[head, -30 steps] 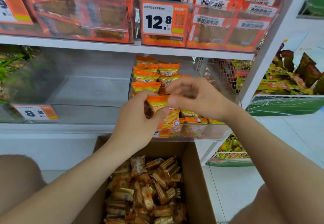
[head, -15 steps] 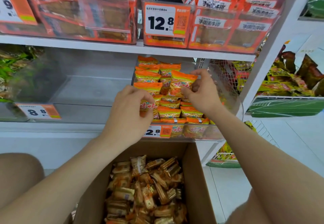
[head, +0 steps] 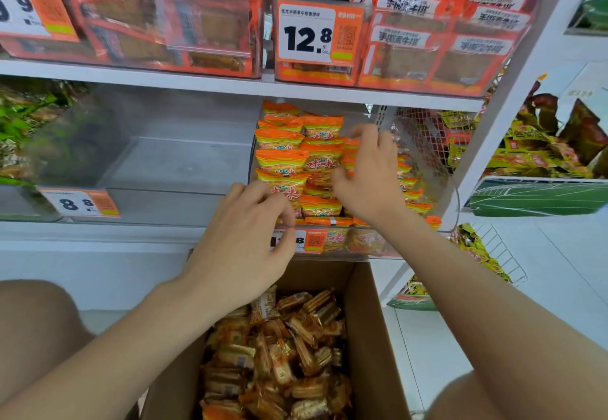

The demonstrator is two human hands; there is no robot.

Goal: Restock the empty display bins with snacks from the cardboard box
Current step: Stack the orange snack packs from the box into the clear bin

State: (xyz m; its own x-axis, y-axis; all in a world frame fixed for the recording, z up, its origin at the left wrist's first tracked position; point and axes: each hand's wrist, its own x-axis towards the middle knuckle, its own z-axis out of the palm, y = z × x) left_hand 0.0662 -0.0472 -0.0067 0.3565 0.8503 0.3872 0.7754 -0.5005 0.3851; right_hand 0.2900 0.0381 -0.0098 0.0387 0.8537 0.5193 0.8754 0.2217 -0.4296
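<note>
Step in hand: judged to be tidying the orange packets (head: 286, 159) in the filled bin (head: 454, 199) at centre frame, not yet drawing from the box.
Right hand (head: 368, 179): fingers curled, thumb and fingers pinching one orange packet (head: 349, 156) at the bin's right side.
Left hand (head: 243, 238): fingers bent over the front-left row, touching packets; whether it grips one cannot be told.
Cardboard box (head: 371, 314): lower centre, just below the bin, open, holding wrapped snacks (head: 289, 354).
Empty bin (head: 184, 169): centre left, just beside the filled one.
Next move: probably release, reach down, gather snacks, lift them over the empty bin's front lip.
</note>
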